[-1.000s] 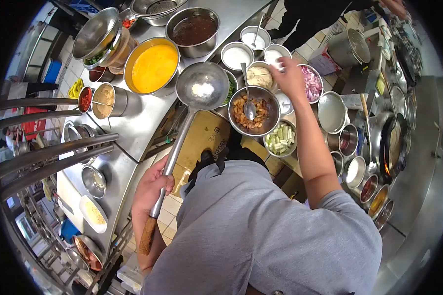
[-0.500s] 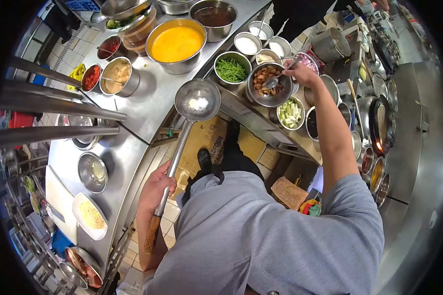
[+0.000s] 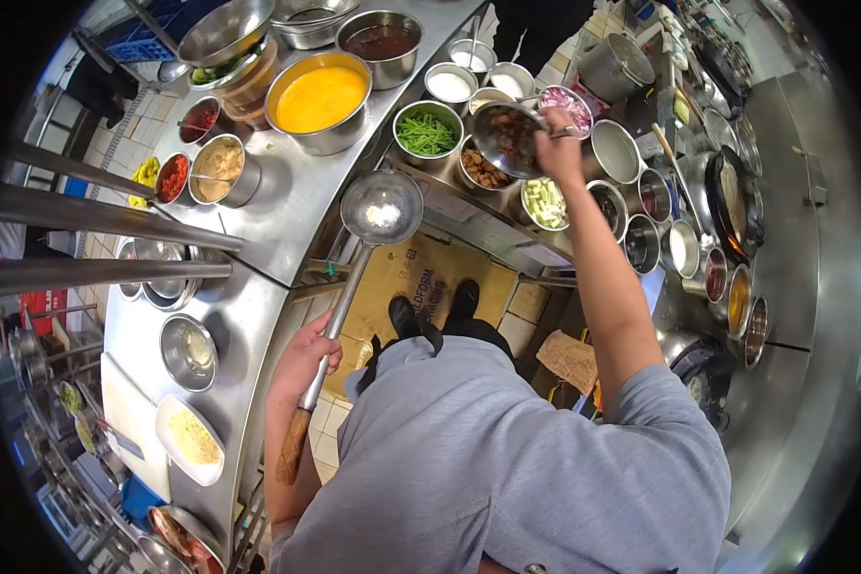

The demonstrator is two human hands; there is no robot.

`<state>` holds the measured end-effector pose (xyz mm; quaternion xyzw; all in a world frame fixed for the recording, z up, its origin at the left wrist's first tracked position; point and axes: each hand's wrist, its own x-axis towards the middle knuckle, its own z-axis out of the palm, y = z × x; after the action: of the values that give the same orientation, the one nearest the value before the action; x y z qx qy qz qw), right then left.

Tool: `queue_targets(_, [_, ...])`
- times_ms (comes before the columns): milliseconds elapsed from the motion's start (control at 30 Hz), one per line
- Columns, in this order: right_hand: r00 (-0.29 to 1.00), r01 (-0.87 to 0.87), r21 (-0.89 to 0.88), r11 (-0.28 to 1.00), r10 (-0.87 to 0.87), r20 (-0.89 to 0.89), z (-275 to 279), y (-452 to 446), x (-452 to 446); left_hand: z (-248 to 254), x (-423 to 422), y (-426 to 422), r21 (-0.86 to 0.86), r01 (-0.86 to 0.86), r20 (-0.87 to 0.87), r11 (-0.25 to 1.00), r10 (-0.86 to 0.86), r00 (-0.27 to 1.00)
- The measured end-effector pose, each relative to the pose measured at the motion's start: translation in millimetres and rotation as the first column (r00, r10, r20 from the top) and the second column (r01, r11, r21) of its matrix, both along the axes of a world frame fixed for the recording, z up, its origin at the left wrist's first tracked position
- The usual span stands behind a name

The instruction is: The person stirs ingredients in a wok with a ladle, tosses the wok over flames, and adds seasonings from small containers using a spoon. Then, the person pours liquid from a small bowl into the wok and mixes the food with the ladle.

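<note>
Steel counter (image 3: 268, 196): ran along the person's left; a large pot (image 3: 333, 140) of yellow liquid stood near its right edge.
Ledge (image 3: 507, 230): lay across the gap to the right, metal containers packed along its front edge.
Ladle (image 3: 348, 298): hung over the gap near the counter's right edge; its long axis ran forward and slightly right from the left hand (image 3: 308, 356), cup at the far end.
Metal bowl (image 3: 486, 129): tilted over the ledge's front edge, brown pieces inside; the ladle's cup lay to its left and a little nearer the person, well apart. The right hand (image 3: 557, 153) was much the nearer to it.
Brown chunks (image 3: 481, 169): sat in a container partly under the bowl, between the green strips (image 3: 426, 132) and the pale green pieces (image 3: 545, 201).
Left hand: wrapped round the ladle's shaft, just beyond its wooden grip (image 3: 297, 445).
Right hand: grasping the bowl at its right rim; whether it pinched a spoon too, I could not tell.
Change: half a second earlier the bowl sat more level and covered those chunks; the left hand's hold matched.
</note>
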<state>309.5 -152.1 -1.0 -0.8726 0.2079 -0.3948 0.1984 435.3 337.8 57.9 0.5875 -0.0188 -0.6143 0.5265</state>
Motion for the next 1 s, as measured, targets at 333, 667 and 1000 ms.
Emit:
queue_targets(333, [0.999, -0.041, -0.156, 0.987, 0.038, -0.023, -5.0, 14.1, 7.2, 4.5, -21.7, 1.4, 0.065, -0.016, -0.003, 0.998, 0.016, 1.0])
queue_targets(667, [0.986, -0.142, -0.33, 0.933, 0.104, -0.131, 3.5, 52.8, -2.9, 4.3, -39.3, 14.7, 0.085, -0.044, 0.055, 0.995, 0.039, 0.998])
queue_targets(1000, [0.956, -0.216, -0.409, 0.887, 0.107, -0.272, -9.5, 60.4, -10.8, 9.9, -43.2, 13.7, 0.113, -0.044, 0.062, 0.993, 0.037, 0.997])
